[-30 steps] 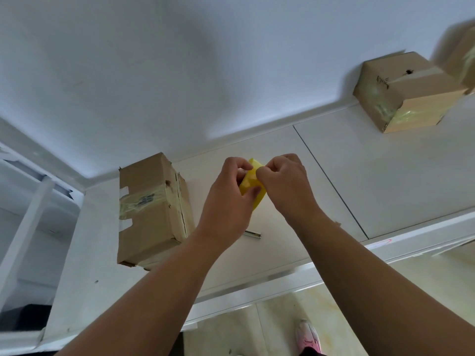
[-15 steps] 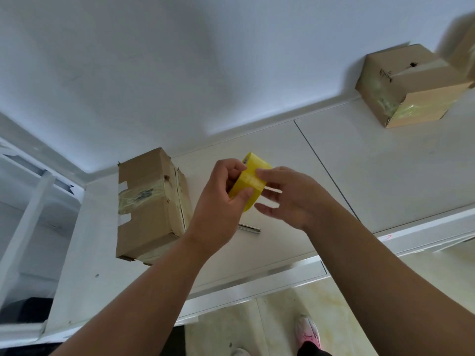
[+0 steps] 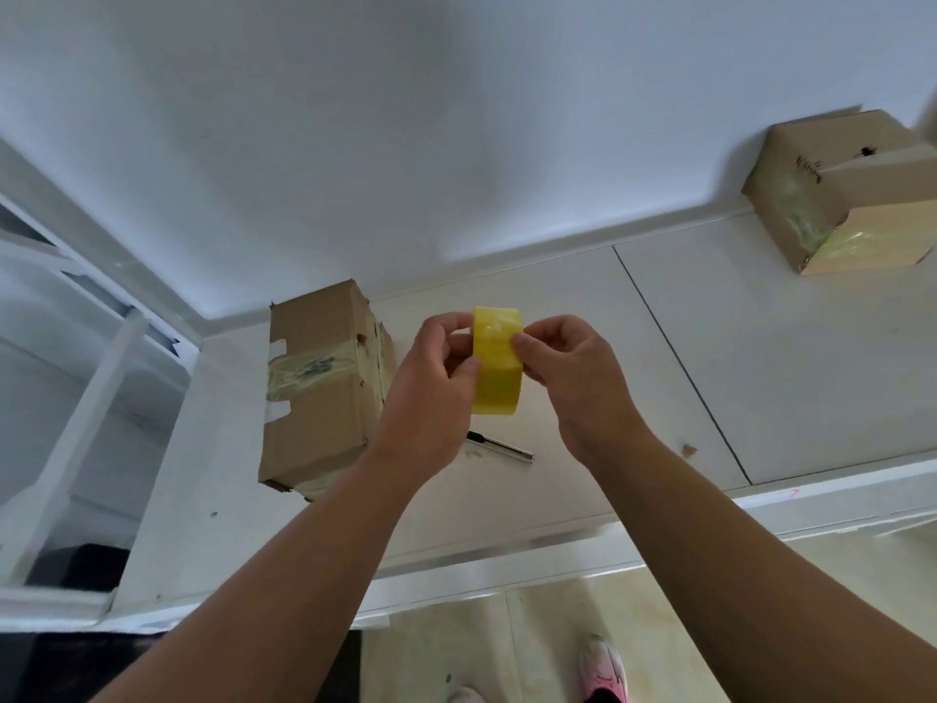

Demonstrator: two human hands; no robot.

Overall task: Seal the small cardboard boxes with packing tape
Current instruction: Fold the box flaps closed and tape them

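The yellow tape roll point(image 3: 497, 362) is held in the air above the white table point(image 3: 760, 372), just right of the nearest cardboard box point(image 3: 319, 388). The left hand point(image 3: 431, 393) grips its side; the right hand point(image 3: 573, 378) pinches at its outer face, probably picking for the free end, though the end itself is too small to see. A fingernail lifting only a corner could split the tape into a sliver, or the end could stick back down. A thin metal tool point(image 3: 499, 447) lies below on the table.

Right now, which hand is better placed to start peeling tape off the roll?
Right, probably. The right hand pinches the yellow tape roll at its outer face, while the left hand grips its side, steadying it.
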